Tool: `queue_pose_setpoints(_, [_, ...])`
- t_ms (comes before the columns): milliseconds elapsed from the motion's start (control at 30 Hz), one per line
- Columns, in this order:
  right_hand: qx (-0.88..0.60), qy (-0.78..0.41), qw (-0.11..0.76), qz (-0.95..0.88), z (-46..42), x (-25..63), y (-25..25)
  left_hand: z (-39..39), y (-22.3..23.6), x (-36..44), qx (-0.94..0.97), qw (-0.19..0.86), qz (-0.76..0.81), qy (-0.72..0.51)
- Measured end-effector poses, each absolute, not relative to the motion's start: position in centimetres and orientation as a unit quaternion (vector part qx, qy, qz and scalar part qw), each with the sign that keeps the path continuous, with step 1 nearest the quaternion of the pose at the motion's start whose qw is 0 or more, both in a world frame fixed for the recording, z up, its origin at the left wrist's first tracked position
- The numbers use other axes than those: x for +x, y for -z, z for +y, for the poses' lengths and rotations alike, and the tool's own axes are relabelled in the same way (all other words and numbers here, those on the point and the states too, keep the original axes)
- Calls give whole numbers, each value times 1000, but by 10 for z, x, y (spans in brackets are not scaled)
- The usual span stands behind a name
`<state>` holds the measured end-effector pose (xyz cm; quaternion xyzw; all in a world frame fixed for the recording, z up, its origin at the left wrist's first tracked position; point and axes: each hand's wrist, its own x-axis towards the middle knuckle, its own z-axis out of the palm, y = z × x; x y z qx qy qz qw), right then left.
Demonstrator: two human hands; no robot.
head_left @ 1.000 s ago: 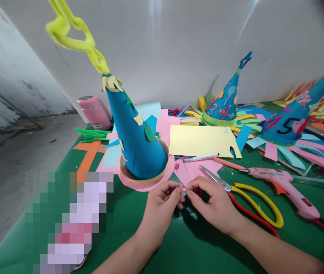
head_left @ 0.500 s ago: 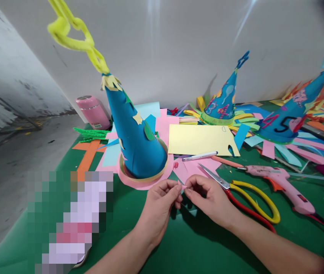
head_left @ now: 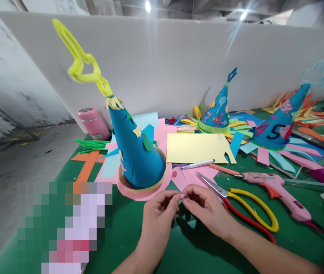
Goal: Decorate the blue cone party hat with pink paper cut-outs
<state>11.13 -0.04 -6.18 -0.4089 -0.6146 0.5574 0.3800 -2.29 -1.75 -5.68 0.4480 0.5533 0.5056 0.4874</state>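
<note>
My left hand [head_left: 158,215] and my right hand [head_left: 207,209] meet over the green table [head_left: 196,251], fingertips pinched together on a small pink paper scrap [head_left: 181,196]. Just behind them stands a tall blue paper cone hat [head_left: 135,152] on a pink paper ring [head_left: 143,192], topped by a yellow pipe-cleaner loop [head_left: 79,61]. Scissors with yellow and red handles [head_left: 244,207] lie right beside my right hand.
A pink glue gun [head_left: 276,188] lies at the right. A yellow sheet [head_left: 199,147] with a white pen [head_left: 197,164] sits behind. Two more blue cone hats [head_left: 217,110] [head_left: 281,121] stand among coloured paper strips. A pink flask [head_left: 92,118] stands at back left.
The camera has tilted up, showing more of the white wall and ceiling lights. Both hands keep pinching the pink scrap and have shifted only slightly.
</note>
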Motion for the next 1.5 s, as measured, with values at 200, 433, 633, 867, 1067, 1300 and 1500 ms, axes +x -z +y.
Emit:
queue_pose_setpoints(200, [-423, -542, 386, -615, 2, 108, 64, -20, 60, -25, 592, 339, 552, -480])
queue_pose_setpoints(433, [-406, -576, 382, -598, 3, 110, 65, -24, 63, -27, 663, 276, 516, -467])
queue_pose_setpoints(633, [-392, -620, 353, -581, 3, 111, 67, -25, 60, -25, 632, 321, 496, -502])
queue_pose_setpoints(867, [-370, -628, 336, -597, 0, 108, 65, -18, 60, -23, 456, 497, 525, -520])
queue_pose_setpoints(1067, [-419, -561, 353, -621, 3, 115, 63, -12, 63, -26, 369, 600, 496, -508])
queue_pose_setpoints(1300, [-411, -531, 388, -631, 5, 119, 65, -14, 62, -24, 366, 656, 468, -466])
queue_pose_setpoints(1500, [-407, -526, 411, -623, 6, 119, 63, -16, 62, -23, 366, 671, 456, -455])
